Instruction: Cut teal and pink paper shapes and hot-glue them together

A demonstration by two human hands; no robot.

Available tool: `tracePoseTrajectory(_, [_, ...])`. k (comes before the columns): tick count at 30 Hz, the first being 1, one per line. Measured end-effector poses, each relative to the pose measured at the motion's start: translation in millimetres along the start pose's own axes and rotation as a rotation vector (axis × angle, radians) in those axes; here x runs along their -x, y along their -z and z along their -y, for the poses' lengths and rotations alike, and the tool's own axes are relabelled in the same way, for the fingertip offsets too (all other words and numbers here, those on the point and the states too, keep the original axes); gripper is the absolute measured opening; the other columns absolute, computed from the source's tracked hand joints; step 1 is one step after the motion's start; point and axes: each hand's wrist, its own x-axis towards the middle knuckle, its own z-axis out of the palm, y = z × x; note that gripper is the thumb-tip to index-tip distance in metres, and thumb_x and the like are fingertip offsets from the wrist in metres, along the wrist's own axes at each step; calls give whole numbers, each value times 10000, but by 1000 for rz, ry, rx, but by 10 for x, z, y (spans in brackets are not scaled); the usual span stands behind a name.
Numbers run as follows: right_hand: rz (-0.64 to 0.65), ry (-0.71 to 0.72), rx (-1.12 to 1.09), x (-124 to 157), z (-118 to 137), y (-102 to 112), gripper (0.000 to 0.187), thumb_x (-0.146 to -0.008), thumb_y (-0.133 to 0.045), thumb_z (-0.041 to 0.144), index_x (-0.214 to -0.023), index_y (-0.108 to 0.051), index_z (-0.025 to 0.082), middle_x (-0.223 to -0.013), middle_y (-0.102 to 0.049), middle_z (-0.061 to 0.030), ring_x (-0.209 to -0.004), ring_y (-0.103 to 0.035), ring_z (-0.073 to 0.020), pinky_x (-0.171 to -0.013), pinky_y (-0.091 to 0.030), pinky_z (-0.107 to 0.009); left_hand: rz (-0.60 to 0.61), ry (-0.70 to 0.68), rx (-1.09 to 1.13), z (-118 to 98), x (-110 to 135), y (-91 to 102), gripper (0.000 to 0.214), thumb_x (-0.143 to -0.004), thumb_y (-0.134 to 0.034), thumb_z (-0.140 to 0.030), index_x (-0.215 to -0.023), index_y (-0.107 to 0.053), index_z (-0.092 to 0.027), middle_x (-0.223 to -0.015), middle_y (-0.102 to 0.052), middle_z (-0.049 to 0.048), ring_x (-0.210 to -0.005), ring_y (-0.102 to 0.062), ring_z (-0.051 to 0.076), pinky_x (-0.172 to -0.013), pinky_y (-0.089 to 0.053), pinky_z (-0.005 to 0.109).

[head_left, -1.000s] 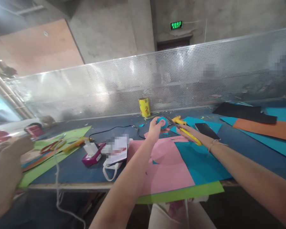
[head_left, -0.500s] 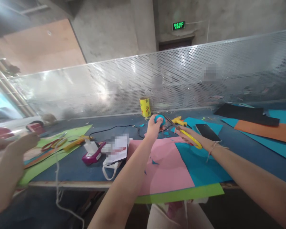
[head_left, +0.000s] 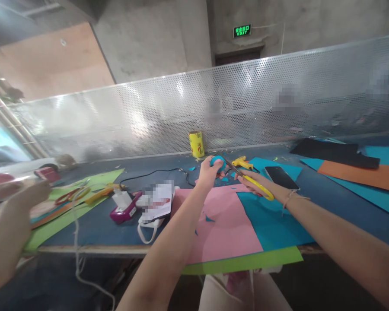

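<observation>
My left hand (head_left: 209,172) is closed on a small teal paper piece (head_left: 217,162), held up above the table. My right hand (head_left: 253,182) grips yellow-handled scissors (head_left: 246,177), and their blades reach to the teal piece. Under both hands lie a pink sheet (head_left: 223,224) and a teal sheet (head_left: 269,216), with a green sheet (head_left: 246,261) beneath them at the table's front edge.
A black phone (head_left: 281,177), a yellow glue gun (head_left: 241,163) and a yellow roll (head_left: 196,144) lie behind my hands. A charger, cable and white item (head_left: 155,203) sit left of the pink sheet. Another person's arm (head_left: 9,233) is at far left. Orange, teal and black sheets (head_left: 353,170) lie right.
The teal piece has been turned slightly in my left hand while the scissors stay at its edge. The view has shifted a little.
</observation>
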Motion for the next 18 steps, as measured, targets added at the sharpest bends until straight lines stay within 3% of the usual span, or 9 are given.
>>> tracePoseTrajectory(3, [0,29,47,17,16,4,334,-697,-601,522,-807,-511,220,-472,-349,70,-349,-274,-66,-330,-210,-199,11,5,12,2,-7,4,251,-644,-652,-267,-754,-444,-177,-538,-513,-55,-377,-470,68,-373,-341,176])
tracePoseTrajectory(9, [-23,30,128,44,81,-17,275,-750,-545,474,-756,-493,205,-478,-340,66,-359,-274,-63,-324,-230,-194,34,1,38,-14,8,-1,253,-637,-652,-258,-746,-438,-176,-548,-532,-43,-373,-462,63,-367,-321,174])
tracePoseTrajectory(18, [36,134,134,-2,-103,5,346,-817,-436,556,-753,-432,217,-495,-374,62,-341,-309,-67,-316,-261,-202,51,4,64,-6,-3,-3,253,-626,-638,-241,-765,-438,-175,-559,-540,-39,-362,-451,68,-357,-325,187])
